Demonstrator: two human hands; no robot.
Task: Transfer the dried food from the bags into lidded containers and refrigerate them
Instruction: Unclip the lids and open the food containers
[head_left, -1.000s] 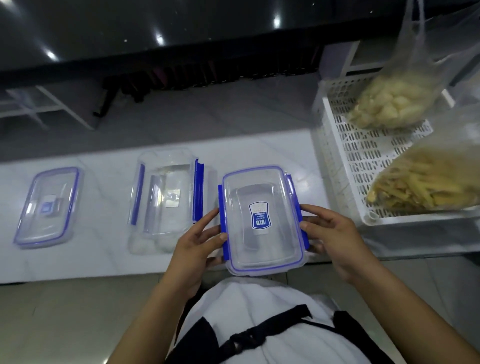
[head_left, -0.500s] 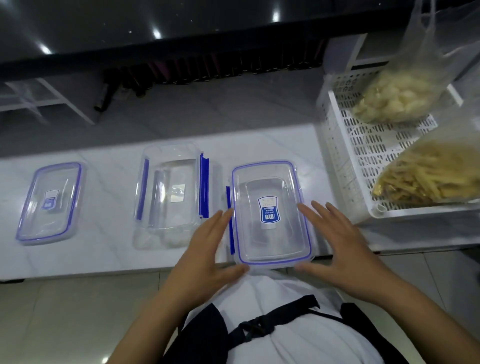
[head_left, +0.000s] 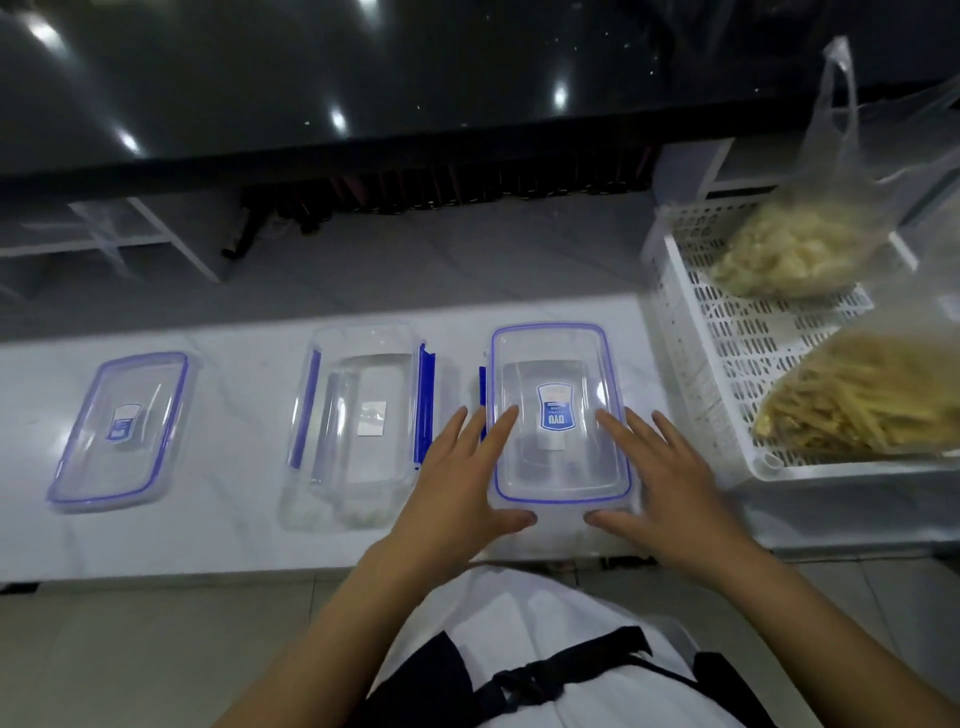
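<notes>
A clear container with a blue-rimmed lid (head_left: 558, 415) stands on the white counter (head_left: 234, 535) in front of me. My left hand (head_left: 457, 488) lies at its left side with straight fingers, the thumb at the near edge. My right hand (head_left: 660, 483) mirrors it on the right side, fingers spread. An open lidless container with blue clips (head_left: 363, 421) sits to the left. A separate lid (head_left: 122, 428) lies further left. Two plastic bags of dried food, a pale one (head_left: 789, 249) and a yellow stick-shaped one (head_left: 872, 400), rest in a white basket (head_left: 701, 364) at right.
A dark glossy counter (head_left: 363, 78) runs across the back, with grey floor between. White shelf frames (head_left: 156, 228) stand at the far left. The white counter's near edge is just in front of my body.
My hands let go of the container's side clips and now lie flat with straight fingers along the lidded container. The container sits further onto the counter.
</notes>
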